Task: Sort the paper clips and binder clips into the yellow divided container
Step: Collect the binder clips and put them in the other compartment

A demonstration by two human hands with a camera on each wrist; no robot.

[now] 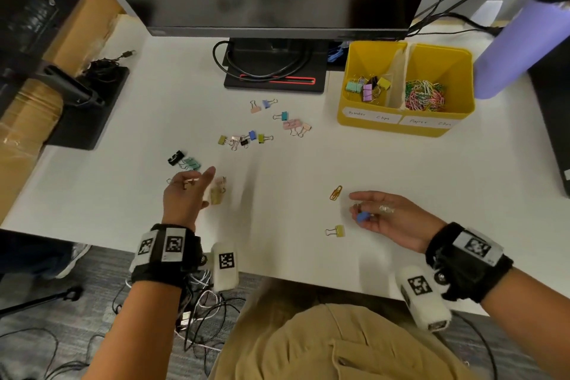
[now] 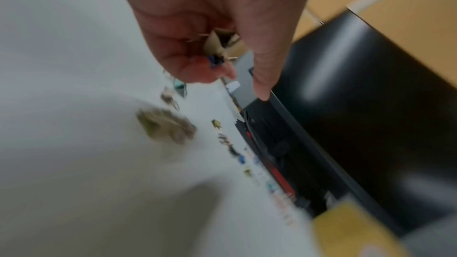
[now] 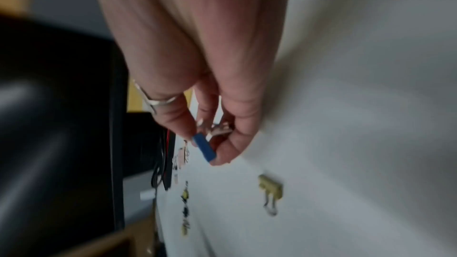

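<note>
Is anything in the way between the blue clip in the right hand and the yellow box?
Nothing visible. The right hand holds the blue binder clip; bare white desk lies between it and the yellow divided container.

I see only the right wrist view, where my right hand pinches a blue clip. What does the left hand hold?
Observer: The left hand grips a beige binder clip.
Operator: Is any paper clip loose?
Observer: One orange paper clip lies just left of your right hand.
Operator: Where does my blue clip go?
Observer: Into the left compartment of the yellow container; its label reads Binder Clips.
</note>
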